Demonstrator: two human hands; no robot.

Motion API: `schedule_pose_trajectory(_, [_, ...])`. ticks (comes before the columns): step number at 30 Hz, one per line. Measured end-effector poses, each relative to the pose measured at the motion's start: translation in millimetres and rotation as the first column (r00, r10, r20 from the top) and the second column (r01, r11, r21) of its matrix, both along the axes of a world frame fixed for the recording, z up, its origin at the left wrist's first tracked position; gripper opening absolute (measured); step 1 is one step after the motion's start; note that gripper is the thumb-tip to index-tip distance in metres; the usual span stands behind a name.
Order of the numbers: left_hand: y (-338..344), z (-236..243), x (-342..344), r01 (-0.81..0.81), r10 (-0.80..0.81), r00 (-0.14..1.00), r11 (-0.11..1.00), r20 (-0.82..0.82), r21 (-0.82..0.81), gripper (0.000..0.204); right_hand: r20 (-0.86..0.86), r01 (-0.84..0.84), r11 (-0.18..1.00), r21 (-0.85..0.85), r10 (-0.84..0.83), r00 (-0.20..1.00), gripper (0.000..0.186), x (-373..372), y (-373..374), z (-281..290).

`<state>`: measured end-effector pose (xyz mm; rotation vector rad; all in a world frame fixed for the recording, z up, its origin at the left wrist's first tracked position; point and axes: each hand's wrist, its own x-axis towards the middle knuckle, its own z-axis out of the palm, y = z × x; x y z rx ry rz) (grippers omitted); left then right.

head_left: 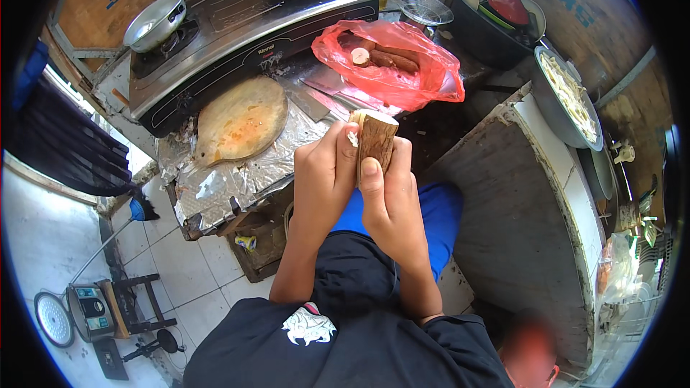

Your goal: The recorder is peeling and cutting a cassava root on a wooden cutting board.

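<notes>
A short piece of cassava root [376, 147] stands upright between my hands, its brown bark on and its cut end white at the top. My right hand [392, 205] is closed round it, thumb pressed along the bark. My left hand [321, 169] grips its left side, where a strip of peel [356, 119] stands a little away from the flesh. A pale scrap sticks to the left thumb. Just beyond my hands lies an open red plastic bag [442, 75] with several brown cassava roots [394, 59] in it.
To the left, a round wooden board [243, 121] lies on a foil-covered surface [223, 187]. Behind it stands a gas stove [230, 25] with a metal pot [156, 21]. On the right ledge sits a basin [586, 133] of pale strips. A person [528, 352] is at the lower right.
</notes>
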<state>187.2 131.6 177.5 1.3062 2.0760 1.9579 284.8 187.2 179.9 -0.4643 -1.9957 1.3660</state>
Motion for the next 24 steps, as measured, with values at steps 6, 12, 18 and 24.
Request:
schedule_pose_trajectory(6, [-3.4,-4.0,0.5,0.008,-0.009,1.0,0.998,0.024,0.065,0.036,-0.106,-0.045,0.998,-0.047,0.04,0.994,0.034,-2.4,-0.1,-5.7])
schedule_pose_trajectory(12, [-5.9,-3.9,1.6,0.023,-0.038,0.993,0.992,0.115,0.126,0.038,-0.145,-0.134,0.974,-0.181,0.109,0.984,0.035,-3.5,0.2,-10.3])
schedule_pose_trajectory(18, [-1.0,-7.2,-3.3,-0.01,-0.002,0.989,0.997,0.147,0.082,0.036,-0.058,-0.084,0.983,-0.162,0.075,0.995,0.034,-8.7,0.8,-8.5])
schedule_pose_trajectory(24, [3.5,-5.5,-5.6,-0.073,0.038,0.96,0.99,0.277,0.117,0.037,-0.032,-0.072,0.997,0.031,0.073,0.997,0.033,-14.6,-1.7,-13.2])
